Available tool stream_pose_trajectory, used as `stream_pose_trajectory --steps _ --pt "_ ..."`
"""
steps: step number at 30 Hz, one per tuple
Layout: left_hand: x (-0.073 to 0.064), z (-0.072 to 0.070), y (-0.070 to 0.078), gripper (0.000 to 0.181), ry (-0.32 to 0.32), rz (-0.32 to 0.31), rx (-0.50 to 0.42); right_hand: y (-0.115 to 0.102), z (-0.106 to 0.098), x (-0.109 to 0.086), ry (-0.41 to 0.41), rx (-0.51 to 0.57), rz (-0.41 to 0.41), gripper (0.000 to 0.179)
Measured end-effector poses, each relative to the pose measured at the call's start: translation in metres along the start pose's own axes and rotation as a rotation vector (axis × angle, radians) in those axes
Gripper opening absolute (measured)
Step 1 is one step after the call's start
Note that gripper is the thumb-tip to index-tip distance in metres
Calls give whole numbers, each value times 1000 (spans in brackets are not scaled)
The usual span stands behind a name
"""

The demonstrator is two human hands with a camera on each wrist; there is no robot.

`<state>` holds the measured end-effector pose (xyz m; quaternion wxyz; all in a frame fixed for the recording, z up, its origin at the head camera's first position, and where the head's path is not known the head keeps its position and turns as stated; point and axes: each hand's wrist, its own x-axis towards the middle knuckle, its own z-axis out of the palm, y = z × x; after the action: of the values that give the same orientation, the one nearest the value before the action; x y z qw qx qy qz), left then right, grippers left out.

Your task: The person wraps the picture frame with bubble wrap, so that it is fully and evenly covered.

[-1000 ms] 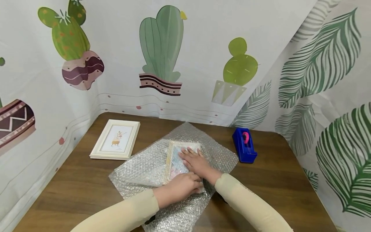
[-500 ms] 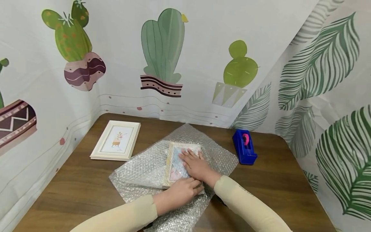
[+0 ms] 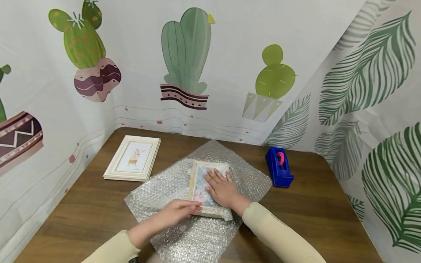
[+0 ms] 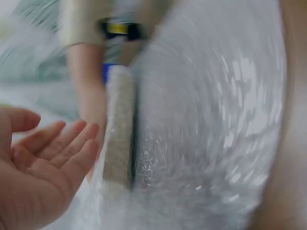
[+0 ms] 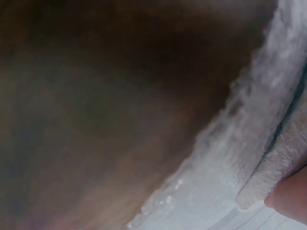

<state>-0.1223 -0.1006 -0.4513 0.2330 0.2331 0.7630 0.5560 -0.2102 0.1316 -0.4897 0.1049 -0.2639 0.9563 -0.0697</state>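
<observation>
A picture frame (image 3: pixel 199 190) with a blue and pink picture lies on a sheet of bubble wrap (image 3: pixel 210 235), part of the wrap folded over it. My right hand (image 3: pixel 224 189) rests on the frame's right side, fingers spread over the wrapped picture. By the lower left corner is my left hand (image 3: pixel 179 213), its fingertips overlapping the frame's near edge in the head view. In the blurred left wrist view, that hand (image 4: pixel 45 163) shows loosely bent fingers and an empty palm beside the wrapped frame's edge (image 4: pixel 119 129). A fingertip (image 5: pixel 290 197) shows at the wrapped edge in the right wrist view.
A second, cream picture frame (image 3: pixel 133 159) with a potted-plant picture lies at the back left of the wooden table (image 3: pixel 315 204). At the back right stands a blue tape dispenser (image 3: pixel 279 170) with a pink core. A patterned cloth (image 3: pixel 227 65) hangs behind.
My left hand has let go of the wrap at the near right corner and moved left along the frame's near edge. My right hand stays on the frame.
</observation>
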Motion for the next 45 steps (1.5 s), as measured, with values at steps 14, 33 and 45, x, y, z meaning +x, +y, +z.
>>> stream_pose_trajectory --steps 14,33,45 --pt "-41 -38 -51 64 -58 -381 -678 0 -4 -2 -28 28 -7 60" --pt "-7 -12 -29 31 624 -495 -630 -1 -3 -2 -27 23 -14 59" --pt "0 -28 -29 62 657 -99 -1052 2 -4 -3 -21 35 -6 59"
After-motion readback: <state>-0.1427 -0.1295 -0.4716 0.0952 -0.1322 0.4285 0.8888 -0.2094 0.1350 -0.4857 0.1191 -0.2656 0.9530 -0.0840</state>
